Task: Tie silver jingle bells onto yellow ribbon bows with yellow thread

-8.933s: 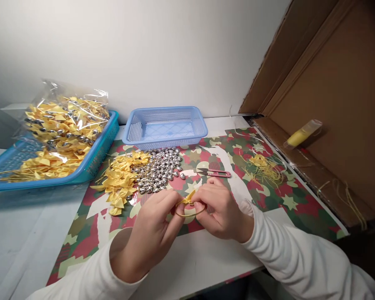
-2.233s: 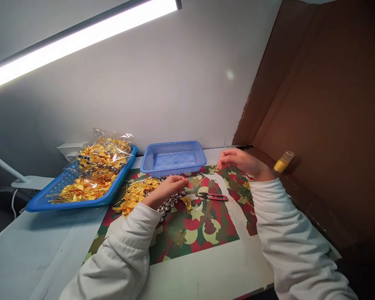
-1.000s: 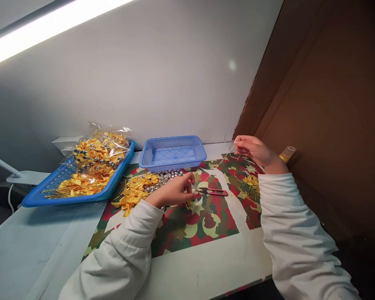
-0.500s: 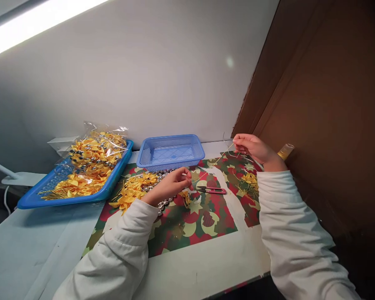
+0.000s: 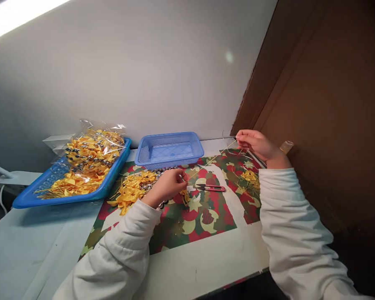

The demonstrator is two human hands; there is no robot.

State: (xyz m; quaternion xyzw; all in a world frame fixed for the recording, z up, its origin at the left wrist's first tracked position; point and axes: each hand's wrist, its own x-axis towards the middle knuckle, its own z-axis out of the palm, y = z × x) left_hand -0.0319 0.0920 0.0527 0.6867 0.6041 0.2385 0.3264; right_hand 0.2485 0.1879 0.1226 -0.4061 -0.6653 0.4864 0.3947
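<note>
My left hand [image 5: 167, 186] rests on the patterned mat [image 5: 206, 216], pinching a small yellow bow [image 5: 184, 195] with a thin gold cord [image 5: 212, 158] running from it. My right hand [image 5: 258, 146] is raised at the far right near the cardboard wall, pinching the other end of that cord, which is stretched taut between the two hands. A pile of yellow bows [image 5: 129, 191] and silver bells [image 5: 162, 171] lies just behind my left hand. Pink thread snips [image 5: 211, 188] lie on the mat between my hands.
A light blue basket [image 5: 168, 148] stands at the back. A bigger blue tray [image 5: 28, 198] on the left holds bagged bows with bells [image 5: 90, 150]. Cord scraps [image 5: 250, 179] lie at the right. A tall cardboard wall [image 5: 325, 104] bounds the right side, with a yellow tube [image 5: 286, 146] on it.
The hands were joined around a cord loop and bow near me; now they are apart, my right hand has drawn the cord out to the far right, and the view has tilted upward.
</note>
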